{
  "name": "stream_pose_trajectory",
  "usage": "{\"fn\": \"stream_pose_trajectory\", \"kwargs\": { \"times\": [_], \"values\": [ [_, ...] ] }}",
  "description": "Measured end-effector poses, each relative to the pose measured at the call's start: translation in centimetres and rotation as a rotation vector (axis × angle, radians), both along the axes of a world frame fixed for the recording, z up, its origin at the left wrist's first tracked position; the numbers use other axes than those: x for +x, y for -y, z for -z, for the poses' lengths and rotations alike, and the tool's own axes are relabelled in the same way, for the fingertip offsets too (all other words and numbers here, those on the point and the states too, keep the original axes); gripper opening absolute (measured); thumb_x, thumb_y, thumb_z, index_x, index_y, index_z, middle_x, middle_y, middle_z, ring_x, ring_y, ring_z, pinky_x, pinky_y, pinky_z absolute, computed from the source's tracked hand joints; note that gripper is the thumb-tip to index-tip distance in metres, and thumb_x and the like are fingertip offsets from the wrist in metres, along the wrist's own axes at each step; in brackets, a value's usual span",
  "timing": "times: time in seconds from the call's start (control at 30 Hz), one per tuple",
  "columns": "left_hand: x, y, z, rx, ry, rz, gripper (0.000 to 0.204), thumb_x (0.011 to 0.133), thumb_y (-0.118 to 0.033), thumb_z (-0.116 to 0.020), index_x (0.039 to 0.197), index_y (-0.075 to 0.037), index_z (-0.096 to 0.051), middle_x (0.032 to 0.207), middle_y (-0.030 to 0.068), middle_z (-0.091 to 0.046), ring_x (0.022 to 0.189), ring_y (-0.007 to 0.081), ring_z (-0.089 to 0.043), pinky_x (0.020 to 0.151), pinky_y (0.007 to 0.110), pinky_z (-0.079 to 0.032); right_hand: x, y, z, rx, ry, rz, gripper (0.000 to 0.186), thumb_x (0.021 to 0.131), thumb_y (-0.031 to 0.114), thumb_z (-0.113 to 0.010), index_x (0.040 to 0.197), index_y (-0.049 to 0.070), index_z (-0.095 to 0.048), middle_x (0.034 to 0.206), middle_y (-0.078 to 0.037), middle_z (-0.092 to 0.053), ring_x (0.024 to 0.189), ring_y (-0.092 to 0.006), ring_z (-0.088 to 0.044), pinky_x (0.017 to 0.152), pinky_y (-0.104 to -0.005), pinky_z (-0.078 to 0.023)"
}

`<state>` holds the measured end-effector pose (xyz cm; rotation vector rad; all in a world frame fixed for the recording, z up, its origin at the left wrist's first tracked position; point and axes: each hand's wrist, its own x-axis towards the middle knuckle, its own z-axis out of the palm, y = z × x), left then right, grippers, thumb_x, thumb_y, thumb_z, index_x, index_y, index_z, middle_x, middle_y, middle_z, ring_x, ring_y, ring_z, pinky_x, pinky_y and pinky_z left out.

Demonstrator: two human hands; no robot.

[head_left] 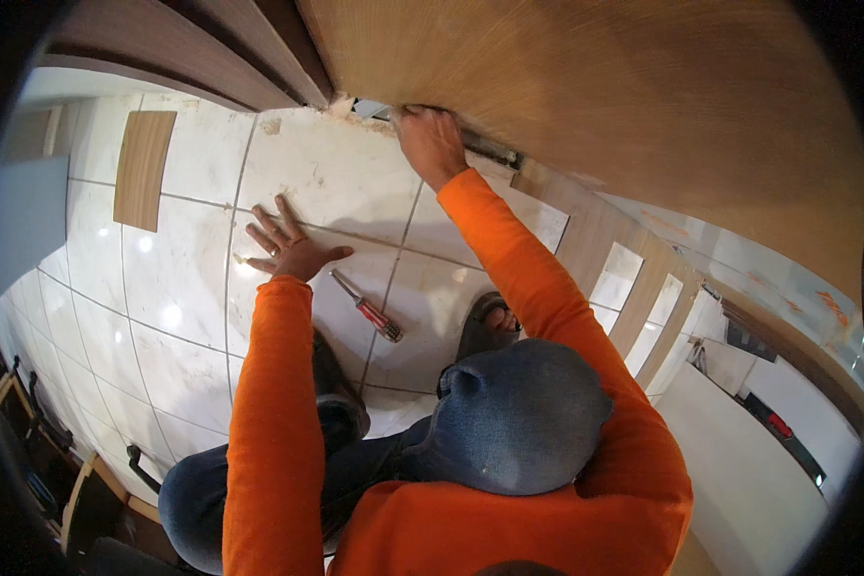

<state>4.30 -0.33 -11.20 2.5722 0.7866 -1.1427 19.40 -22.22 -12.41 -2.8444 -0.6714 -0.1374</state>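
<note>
My left hand (291,248) lies flat on the white tiled floor (184,278), fingers spread, a ring on one of them. To its right a screwdriver (367,305) with a red and dark handle rests on the tiles, apart from the hand. My right hand (431,142) reaches to the bottom edge of a large brown wooden panel (605,77), at the gap above the floor. Its fingers are bent in at that gap, and their tips and whatever they grip are hidden.
A small wood-grain board (144,171) lies on the floor at the left. Dark brown panels (192,48) stand at the far left. At right are a slatted wooden frame (634,278) and a white board (739,451) beside a level-like dark tool (782,429). My sandalled foot (494,322) is near the screwdriver.
</note>
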Motion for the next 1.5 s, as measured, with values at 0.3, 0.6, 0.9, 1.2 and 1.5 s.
{"fn": "stream_pose_trajectory", "kwargs": {
  "times": [0.3,0.6,0.9,1.2,1.5],
  "values": [
    [-0.9,-0.6,1.2,0.019,0.073,0.045,0.165,0.045,-0.081,-0.082,0.158,-0.021,0.021,0.162,0.0256,0.025,0.148,0.0502,0.021,0.102,0.083,-0.003,-4.0,4.8,1.1,0.794,-0.148,0.284,0.014,0.092,0.017,-0.068,0.098,0.005,-0.073,0.093,-0.013,-0.074,0.085,-0.0292,-0.071,0.079,-0.0363,-0.054],
    [-0.7,-0.6,1.2,0.015,0.058,0.052,0.167,0.041,-0.083,-0.082,0.159,-0.020,0.019,0.162,0.0268,0.025,0.148,0.0520,0.020,0.099,0.086,-0.003,-4.4,4.6,2.2,0.913,-0.173,0.348,0.015,0.094,0.020,-0.067,0.100,0.008,-0.074,0.090,-0.011,-0.074,0.081,-0.0253,-0.072,0.074,-0.0349,-0.054],
    [-0.1,-0.1,0.7,0.016,-0.008,0.037,0.165,0.045,-0.080,-0.084,0.158,-0.023,0.022,0.162,0.0241,0.028,0.148,0.0495,0.023,0.102,0.084,-0.001,-2.1,2.4,0.5,0.444,0.094,0.124,0.016,0.089,0.014,-0.070,0.101,0.004,-0.073,0.096,-0.016,-0.073,0.080,-0.0327,-0.070,0.070,-0.0392,-0.057],
    [-0.4,-0.3,0.9,0.048,0.001,0.033,0.163,0.048,-0.078,-0.084,0.157,-0.023,0.025,0.163,0.0202,0.027,0.150,0.0462,0.021,0.106,0.081,-0.003,-5.6,6.0,0.4,0.770,0.064,0.276,0.017,0.089,0.014,-0.071,0.104,0.005,-0.073,0.090,-0.014,-0.074,0.078,-0.0302,-0.071,0.073,-0.0380,-0.055],
    [-1.1,-1.0,2.5,0.081,0.083,0.081,0.163,0.047,-0.081,-0.083,0.157,-0.025,0.024,0.162,0.0223,0.028,0.149,0.0508,0.018,0.102,0.085,-0.008,-10.2,18.0,-0.2,0.828,-0.141,0.560,0.019,0.095,0.016,-0.064,0.104,0.002,-0.074,0.085,-0.011,-0.073,0.078,-0.0163,-0.067,0.075,-0.0310,-0.052]
  ]
}}
